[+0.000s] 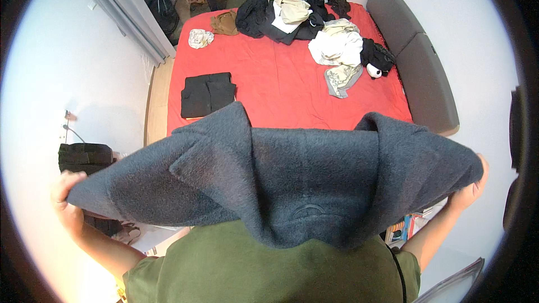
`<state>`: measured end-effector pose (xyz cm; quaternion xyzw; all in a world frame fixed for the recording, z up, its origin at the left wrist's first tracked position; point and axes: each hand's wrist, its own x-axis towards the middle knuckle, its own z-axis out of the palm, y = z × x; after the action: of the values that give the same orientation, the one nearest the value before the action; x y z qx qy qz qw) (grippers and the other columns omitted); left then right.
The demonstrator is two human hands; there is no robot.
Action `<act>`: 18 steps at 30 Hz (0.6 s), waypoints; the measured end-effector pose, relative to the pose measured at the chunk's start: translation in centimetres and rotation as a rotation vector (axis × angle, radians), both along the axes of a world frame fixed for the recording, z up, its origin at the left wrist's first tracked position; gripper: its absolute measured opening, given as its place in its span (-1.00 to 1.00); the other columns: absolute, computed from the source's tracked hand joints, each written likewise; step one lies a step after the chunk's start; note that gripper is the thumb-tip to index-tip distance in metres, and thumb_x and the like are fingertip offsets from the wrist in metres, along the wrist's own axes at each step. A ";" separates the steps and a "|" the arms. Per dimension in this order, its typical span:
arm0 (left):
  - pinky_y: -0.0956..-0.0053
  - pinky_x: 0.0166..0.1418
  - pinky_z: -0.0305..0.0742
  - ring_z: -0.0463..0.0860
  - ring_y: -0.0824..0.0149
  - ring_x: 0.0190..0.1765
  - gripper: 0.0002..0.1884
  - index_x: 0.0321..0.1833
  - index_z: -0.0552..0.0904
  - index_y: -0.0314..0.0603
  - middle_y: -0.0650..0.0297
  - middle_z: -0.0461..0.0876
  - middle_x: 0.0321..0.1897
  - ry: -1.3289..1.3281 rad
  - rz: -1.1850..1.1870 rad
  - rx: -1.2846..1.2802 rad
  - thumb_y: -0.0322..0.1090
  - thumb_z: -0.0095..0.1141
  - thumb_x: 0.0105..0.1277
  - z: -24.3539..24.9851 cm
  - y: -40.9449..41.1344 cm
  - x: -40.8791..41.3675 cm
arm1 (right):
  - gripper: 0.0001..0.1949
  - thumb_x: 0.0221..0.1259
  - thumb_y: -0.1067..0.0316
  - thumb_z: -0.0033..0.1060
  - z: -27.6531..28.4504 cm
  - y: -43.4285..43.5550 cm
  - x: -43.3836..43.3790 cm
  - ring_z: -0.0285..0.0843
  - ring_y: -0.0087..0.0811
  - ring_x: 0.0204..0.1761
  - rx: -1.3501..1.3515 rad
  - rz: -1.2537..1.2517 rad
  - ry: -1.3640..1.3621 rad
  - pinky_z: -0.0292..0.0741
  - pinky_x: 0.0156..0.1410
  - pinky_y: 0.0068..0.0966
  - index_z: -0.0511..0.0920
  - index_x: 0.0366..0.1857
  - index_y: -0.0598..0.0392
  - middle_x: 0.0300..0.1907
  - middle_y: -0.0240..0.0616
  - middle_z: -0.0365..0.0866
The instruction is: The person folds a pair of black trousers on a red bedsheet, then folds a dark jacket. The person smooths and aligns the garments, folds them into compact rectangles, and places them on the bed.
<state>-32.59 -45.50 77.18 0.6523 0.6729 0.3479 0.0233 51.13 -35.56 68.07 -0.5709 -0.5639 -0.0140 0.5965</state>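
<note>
A dark grey wool-like coat [313, 164] is stretched out sideways in front of my chest, its wide lapels folded over and a hanging loop visible inside the neck. My left hand [67, 193] grips one end of it at the left of the view. At the far right, my right hand [471, 185] grips the other end. Beyond the coat lies a bed with a red sheet [278, 88]. A folded black garment [208, 94] rests on the bed's near left part.
Heaped dark and cream clothes [290, 12], a brown cloth [225, 23] and a small patterned cloth [201, 38] lie along the bed's far side. White garments [337, 44] lie near the grey headboard [427, 71]. A black bag [85, 155] stands at the left wall.
</note>
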 end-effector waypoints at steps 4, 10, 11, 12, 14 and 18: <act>0.41 -0.19 0.58 0.74 0.27 -0.36 -0.71 -0.34 0.81 -0.27 0.22 0.76 -0.46 -0.085 -0.155 -0.401 -0.26 0.65 0.00 -2.1 1.5 -3.8 | -0.80 0.31 0.37 0.28 2.2 -1.9 -1.8 0.57 -0.40 -0.04 -0.441 0.102 -0.082 0.50 0.21 -0.45 0.60 -0.11 0.24 -0.08 -0.27 0.62; 0.34 -0.16 0.59 0.75 0.22 -0.30 -0.42 -0.33 0.80 -0.27 0.17 0.73 -0.43 -0.401 -0.393 -0.270 0.23 0.59 0.12 -10.7 8.5 -12.3 | -0.78 0.32 0.35 0.15 1.3 3.3 -5.9 0.57 -0.35 0.08 -0.750 0.002 -0.176 0.47 0.31 -0.42 0.60 -0.09 0.25 -0.06 -0.23 0.63; 0.30 -0.06 0.59 0.74 0.20 -0.19 -0.41 -0.25 0.80 -0.25 0.14 0.73 -0.33 -0.401 -0.268 -0.133 0.27 0.53 0.19 -13.2 9.9 -13.2 | -0.76 0.32 0.35 0.12 0.8 6.2 -6.3 0.58 -0.33 0.12 -0.715 -0.013 -0.212 0.46 0.34 -0.40 0.61 -0.06 0.25 -0.04 -0.21 0.65; 0.29 0.05 0.56 0.70 0.21 -0.08 -0.43 -0.12 0.78 -0.24 0.15 0.70 -0.22 -0.328 -0.180 -0.137 0.24 0.48 0.26 -14.8 12.3 -15.0 | -0.73 0.33 0.35 0.08 -0.6 9.6 -5.5 0.58 -0.29 0.19 -0.713 -0.019 -0.240 0.44 0.41 -0.36 0.63 -0.01 0.25 0.02 -0.18 0.67; 0.29 0.29 0.48 0.60 0.26 0.15 -0.43 0.24 0.68 -0.22 0.22 0.65 0.08 -0.445 -0.062 -0.234 0.08 0.41 0.37 -17.7 22.4 -17.9 | -0.65 0.38 0.34 0.05 -4.3 17.8 -4.6 0.58 -0.26 0.32 -0.703 0.041 -0.276 0.39 0.53 -0.31 0.65 0.13 0.26 0.16 -0.12 0.70; 0.34 0.40 0.42 0.60 0.28 0.24 -0.43 0.34 0.67 -0.22 0.18 0.70 0.19 -0.608 -0.008 -0.430 0.06 0.32 0.46 -25.0 46.5 -9.8 | -0.51 0.57 0.11 0.20 -13.3 42.0 -8.6 0.49 -0.13 0.52 -0.749 0.072 -0.544 0.33 0.60 -0.33 0.57 0.39 0.24 0.43 0.00 0.61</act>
<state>-42.42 1.05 52.21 0.5021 0.6906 0.3761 0.3599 42.50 6.41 54.76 -0.7028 -0.6855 0.0620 0.1798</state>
